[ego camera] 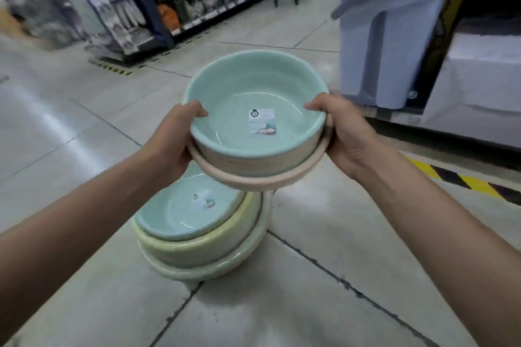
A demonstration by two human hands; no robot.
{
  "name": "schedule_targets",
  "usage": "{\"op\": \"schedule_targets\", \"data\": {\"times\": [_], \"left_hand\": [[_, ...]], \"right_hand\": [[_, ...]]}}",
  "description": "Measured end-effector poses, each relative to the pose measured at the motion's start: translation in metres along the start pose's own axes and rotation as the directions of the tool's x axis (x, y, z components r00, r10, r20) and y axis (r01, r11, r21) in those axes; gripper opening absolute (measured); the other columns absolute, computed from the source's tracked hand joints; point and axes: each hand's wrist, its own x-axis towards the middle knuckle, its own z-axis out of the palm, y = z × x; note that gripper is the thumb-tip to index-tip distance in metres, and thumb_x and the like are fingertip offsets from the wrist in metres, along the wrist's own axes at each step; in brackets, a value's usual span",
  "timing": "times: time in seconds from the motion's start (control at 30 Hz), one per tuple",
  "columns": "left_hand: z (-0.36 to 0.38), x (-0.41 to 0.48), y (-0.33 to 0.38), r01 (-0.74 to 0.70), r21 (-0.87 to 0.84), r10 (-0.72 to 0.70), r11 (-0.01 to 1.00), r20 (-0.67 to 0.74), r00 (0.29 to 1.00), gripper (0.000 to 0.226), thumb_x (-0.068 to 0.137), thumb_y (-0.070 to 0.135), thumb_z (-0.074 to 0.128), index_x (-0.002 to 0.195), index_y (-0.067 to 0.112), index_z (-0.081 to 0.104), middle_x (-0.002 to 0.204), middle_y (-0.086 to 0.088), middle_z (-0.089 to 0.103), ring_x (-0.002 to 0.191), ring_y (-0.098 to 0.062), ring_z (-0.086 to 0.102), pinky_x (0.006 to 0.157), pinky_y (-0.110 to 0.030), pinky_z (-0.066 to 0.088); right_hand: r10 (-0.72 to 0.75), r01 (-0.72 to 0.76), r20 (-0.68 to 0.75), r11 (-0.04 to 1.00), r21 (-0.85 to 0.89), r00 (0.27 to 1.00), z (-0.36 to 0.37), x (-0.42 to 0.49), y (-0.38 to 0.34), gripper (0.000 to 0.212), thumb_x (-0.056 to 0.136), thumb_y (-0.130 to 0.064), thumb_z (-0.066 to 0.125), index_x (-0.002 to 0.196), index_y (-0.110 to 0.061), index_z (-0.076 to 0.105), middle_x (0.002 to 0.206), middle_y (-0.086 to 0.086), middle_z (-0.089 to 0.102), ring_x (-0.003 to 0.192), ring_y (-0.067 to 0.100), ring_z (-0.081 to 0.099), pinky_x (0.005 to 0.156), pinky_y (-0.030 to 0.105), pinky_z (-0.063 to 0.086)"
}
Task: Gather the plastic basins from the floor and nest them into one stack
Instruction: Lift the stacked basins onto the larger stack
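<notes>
The far shelves (93, 0) on the left are blurred, so the goods on them cannot be read. The pale bins (386, 34) at the far right are also smeared, and the white boxes (485, 79) beside them are cut by the picture edge. The fingers of both hands are mostly hidden under the basins; only the thumbs show over the rim.

The left hand (172, 141) and the right hand (346, 135) are closed on opposite sides of a held pair of basins, above the floor (352, 248). The top one is a mint green basin (253, 93), round and glossy, with a small paper label (262, 123) on its inner bottom; the print is too small to read. It sits inside a pink basin (253, 177), whose rim shows around it.

Below, nearer and a little left, a stack on the floor (203, 239) has a second mint basin on top, then a yellowish one, then a pale cream one. The held pair partly covers its far edge.
</notes>
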Motion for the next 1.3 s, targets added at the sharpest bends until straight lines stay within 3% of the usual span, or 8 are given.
{"op": "schedule_targets", "data": {"times": [0.2, 0.37, 0.57, 0.87, 1.03, 1.1, 1.2, 1.3], "left_hand": [[-0.118, 0.018, -0.018, 0.027, -0.074, -0.035, 0.997, -0.106, 0.994, 0.041, 0.068, 0.028, 0.055, 0.106, 0.017, 0.067, 0.101, -0.007, 0.068, 0.094, -0.025, 0.062, 0.088, -0.038, 0.043], [-0.171, 0.045, -0.068, 0.147, -0.087, -0.16, 0.985, -0.159, 0.974, 0.062, 0.061, 0.022, 0.055, 0.117, 0.002, 0.065, 0.098, -0.011, 0.067, 0.088, -0.025, 0.061, 0.079, -0.036, 0.043], [-0.183, 0.062, -0.107, 0.134, -0.022, -0.136, 0.991, -0.16, 0.978, 0.02, 0.076, 0.017, 0.054, 0.094, 0.012, 0.06, 0.086, -0.007, 0.062, 0.073, -0.023, 0.057, 0.065, -0.031, 0.043], [-0.19, 0.084, -0.147, 0.14, -0.026, -0.142, 0.99, -0.17, 0.975, 0.072, 0.057, 0.043, 0.052, 0.129, 0.032, 0.054, 0.124, -0.005, 0.062, 0.125, -0.027, 0.053, 0.103, -0.051, 0.045], [-0.19, 0.077, -0.141, 0.173, 0.044, -0.165, 0.984, -0.153, 0.974, 0.038, 0.064, 0.039, 0.047, 0.098, 0.037, 0.063, 0.112, -0.002, 0.066, 0.123, -0.031, 0.052, 0.101, -0.054, 0.044], [-0.189, 0.07, -0.136, 0.135, 0.143, -0.113, 0.981, -0.152, 0.982, 0.038, 0.071, 0.036, 0.041, 0.102, 0.039, 0.063, 0.124, -0.001, 0.061, 0.132, -0.032, 0.043, 0.109, -0.053, 0.036], [-0.186, 0.07, -0.14, 0.123, 0.288, -0.089, 0.95, -0.126, 0.988, 0.059, 0.087, 0.03, 0.038, 0.146, 0.033, 0.042, 0.162, -0.004, 0.025, 0.152, -0.023, 0.001, 0.122, -0.046, 0.005], [-0.187, 0.075, -0.145, 0.08, 0.359, -0.042, 0.93, -0.113, 0.993, 0.066, 0.087, 0.031, 0.035, 0.152, 0.026, 0.033, 0.163, -0.002, 0.023, 0.153, -0.018, -0.004, 0.122, -0.044, -0.005]], "right_hand": [[0.122, -0.106, 0.117, 0.985, -0.137, 0.986, 0.119, 0.03, 0.044, 0.057, 0.066, -0.024, 0.061, 0.123, -0.013, 0.062, 0.106, 0.008, 0.069, 0.094, 0.025, 0.06, 0.084, 0.042, 0.045], [0.248, -0.24, -0.044, 0.858, -0.455, 0.968, 0.167, 0.042, 0.095, 0.062, 0.066, -0.039, 0.051, 0.122, -0.013, 0.058, 0.099, 0.007, 0.058, 0.083, 0.022, 0.052, 0.073, 0.035, 0.039], [0.247, -0.349, -0.272, 0.825, -0.445, 0.93, 0.178, 0.033, 0.14, 0.019, 0.089, -0.024, 0.047, 0.103, -0.017, 0.056, 0.089, 0.002, 0.055, 0.081, 0.023, 0.049, 0.068, 0.032, 0.037], [0.068, -0.312, -0.418, 0.776, -0.549, 0.906, 0.187, 0.018, 0.158, 0.021, 0.089, -0.025, 0.044, 0.099, -0.021, 0.061, 0.1, 0.002, 0.065, 0.089, 0.023, 0.059, 0.073, 0.034, 0.047], [0.011, -0.29, -0.417, 0.734, -0.614, 0.909, 0.186, 0.009, 0.153, 0.017, 0.089, -0.025, 0.047, 0.09, -0.023, 0.064, 0.09, -0.007, 0.065, 0.078, 0.01, 0.057, 0.06, 0.027, 0.04], [0.02, -0.295, -0.412, 0.729, -0.617, 0.911, 0.187, 0.008, 0.15, 0.017, 0.088, -0.024, 0.048, 0.085, -0.025, 0.064, 0.087, -0.006, 0.066, 0.077, 0.013, 0.059, 0.06, 0.028, 0.042], [0.043, -0.297, -0.377, 0.7, -0.649, 0.925, 0.181, 0.009, 0.151, 0.018, 0.088, -0.024, 0.048, 0.086, -0.027, 0.066, 0.087, -0.005, 0.068, 0.08, 0.017, 0.061, 0.063, 0.03, 0.044], [0.051, -0.273, -0.318, 0.648, -0.711, 0.947, 0.178, 0.012, 0.153, 0.02, 0.091, -0.025, 0.042, 0.089, -0.028, 0.062, 0.102, -0.001, 0.067, 0.099, 0.021, 0.061, 0.082, 0.036, 0.05]]}}
